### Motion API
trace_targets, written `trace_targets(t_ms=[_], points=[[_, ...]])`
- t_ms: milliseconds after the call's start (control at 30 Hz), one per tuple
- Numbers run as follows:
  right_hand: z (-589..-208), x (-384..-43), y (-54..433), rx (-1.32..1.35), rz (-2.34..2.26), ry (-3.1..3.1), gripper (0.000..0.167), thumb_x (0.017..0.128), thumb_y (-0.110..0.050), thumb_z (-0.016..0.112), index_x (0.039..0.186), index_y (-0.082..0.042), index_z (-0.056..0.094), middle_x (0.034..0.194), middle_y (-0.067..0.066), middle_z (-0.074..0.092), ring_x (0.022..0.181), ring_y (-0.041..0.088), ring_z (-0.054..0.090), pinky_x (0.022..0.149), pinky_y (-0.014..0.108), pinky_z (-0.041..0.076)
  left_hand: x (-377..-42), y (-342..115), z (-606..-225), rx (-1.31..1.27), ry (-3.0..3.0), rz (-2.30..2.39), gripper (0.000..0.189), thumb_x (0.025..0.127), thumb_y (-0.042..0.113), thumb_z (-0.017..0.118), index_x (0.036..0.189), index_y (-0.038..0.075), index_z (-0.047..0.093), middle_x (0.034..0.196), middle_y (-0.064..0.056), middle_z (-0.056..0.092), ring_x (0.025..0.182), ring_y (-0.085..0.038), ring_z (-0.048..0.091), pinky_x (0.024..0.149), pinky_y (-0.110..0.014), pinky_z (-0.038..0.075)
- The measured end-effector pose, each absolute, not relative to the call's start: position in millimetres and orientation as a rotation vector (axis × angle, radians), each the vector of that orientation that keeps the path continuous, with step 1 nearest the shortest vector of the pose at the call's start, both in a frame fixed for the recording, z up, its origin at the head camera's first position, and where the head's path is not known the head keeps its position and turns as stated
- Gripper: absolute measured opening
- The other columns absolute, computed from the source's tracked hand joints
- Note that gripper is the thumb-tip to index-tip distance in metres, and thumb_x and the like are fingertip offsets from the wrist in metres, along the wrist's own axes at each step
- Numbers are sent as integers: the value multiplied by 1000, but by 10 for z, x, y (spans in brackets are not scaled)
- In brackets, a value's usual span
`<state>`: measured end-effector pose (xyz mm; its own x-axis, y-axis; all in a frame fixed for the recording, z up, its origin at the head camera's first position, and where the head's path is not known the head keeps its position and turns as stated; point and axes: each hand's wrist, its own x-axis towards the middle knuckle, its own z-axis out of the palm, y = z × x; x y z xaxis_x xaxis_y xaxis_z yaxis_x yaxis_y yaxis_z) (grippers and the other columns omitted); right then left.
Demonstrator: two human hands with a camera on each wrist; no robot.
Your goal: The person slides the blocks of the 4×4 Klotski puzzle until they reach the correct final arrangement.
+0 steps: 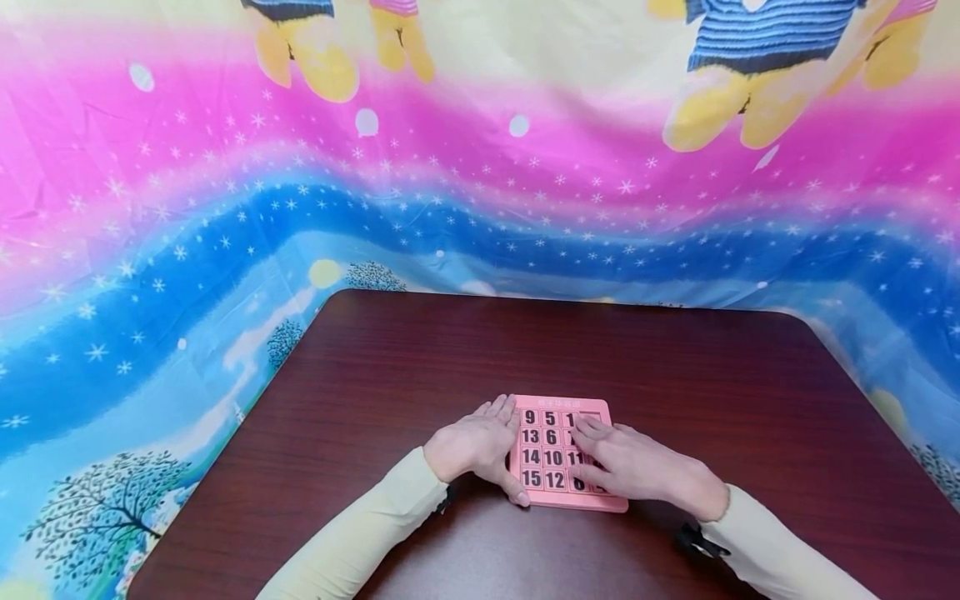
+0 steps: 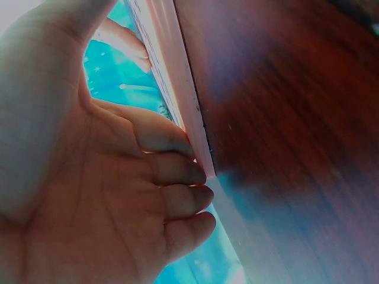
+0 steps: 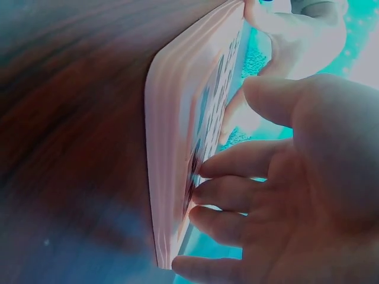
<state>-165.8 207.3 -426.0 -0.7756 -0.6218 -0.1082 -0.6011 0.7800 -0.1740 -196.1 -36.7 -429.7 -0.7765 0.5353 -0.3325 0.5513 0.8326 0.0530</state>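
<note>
A: In the head view, where does the pink number puzzle (image 1: 566,500) lie?

B: Flat on the dark wooden table (image 1: 420,358), between its left and right edges and well apart from the far edge and both far corners. Among its number tiles (image 1: 553,457), 9 and 5 show in the far row, 15 and 12 in the near one.

A: And the left hand (image 1: 482,446)?

B: It rests along the puzzle's left side, fingers extended, thumb spread toward the near left corner.

A: What about the right hand (image 1: 637,460)?

B: Its fingers, nearly straight, lie over the right-hand tiles and hide some numbers. Pale sleeves (image 1: 367,517) cover both arms, a black band (image 1: 697,543) sits by the right cuff, and a printed cloth (image 1: 450,183) in pink and blue hangs behind the far edge.

A: What does the left wrist view show?

B: The left palm, uncurled, with fingertips against the puzzle's side. How firmly they press cannot be told.

A: And the right wrist view?

B: The puzzle's ridged pink edge on the table, with the right hand's relaxed fingers reaching its numbered face. The left hand shows beyond it. The numbers are too slanted to read there.
</note>
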Motion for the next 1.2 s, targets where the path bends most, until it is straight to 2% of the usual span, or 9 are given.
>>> trace_targets(t_ms=[267,500,833,1200], points=[[-4172,-1460,2198,-970,-169,2811,62,97,-45,55,140,0,52,148,20,48,140,37,42,106,65,40,-1971,-361,-4296,830,2678,-68,133,61,79,73,156,2,19,165,-17,12,154,-28,12,126,-37,16],[-4195,-1361,2313,-932,-206,2812,65,97,-50,52,140,-2,53,149,19,47,140,37,42,105,65,40,-1970,-369,-4296,839,2684,-65,133,61,78,74,156,1,20,165,-18,13,154,-29,13,126,-37,17],[-4236,-1391,2309,-895,-155,2833,63,97,-48,54,138,0,55,147,20,50,139,36,44,105,63,42,-1956,-375,-4294,849,2679,-76,131,62,78,73,155,1,21,164,-18,14,154,-28,13,126,-37,16],[-4234,-1496,2268,-1001,-32,2925,56,97,-43,56,131,1,60,137,22,58,130,36,54,96,57,51,-1958,-374,-4291,850,2677,-71,133,62,79,73,155,0,20,164,-18,13,154,-29,12,126,-37,16]])
